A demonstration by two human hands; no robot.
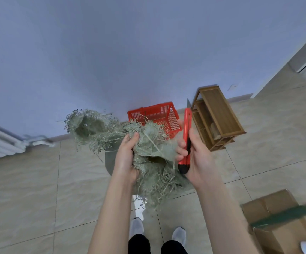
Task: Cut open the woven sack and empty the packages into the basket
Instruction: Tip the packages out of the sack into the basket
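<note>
Taking the red plastic mesh basket [155, 119] by the wall as the reference point, going left to right. Far to its left there's a white ribbed radiator [0, 142] low on the wall. Closer in, just left of and in front of the basket, hangs the frayed greenish woven sack [148, 149], all loose strands, with one ragged flap flung out to the left and the rest bunched up in front of the basket. The left hand [125, 158] has its fingers closed tight around a fistful of that fabric, holding it up off the tiled floor.

Just right of the sack, in front of the basket's right corner, the right hand [192, 153] is wrapped firmly around a red and black snap-off utility knife [186, 136]. Its long axis runs roughly upright, blade out and pointing up and away toward the wall, so the edge isn't on the fabric right now.

Right of the basket sits a small wooden slatted shelf [216, 118], and a brown cardboard box [284, 222] is nearest the feet.

I'd guess more slicing comes next: the sack lies directly left of the blade, so the knife has to tip over that way. Can't see any packages.
</note>
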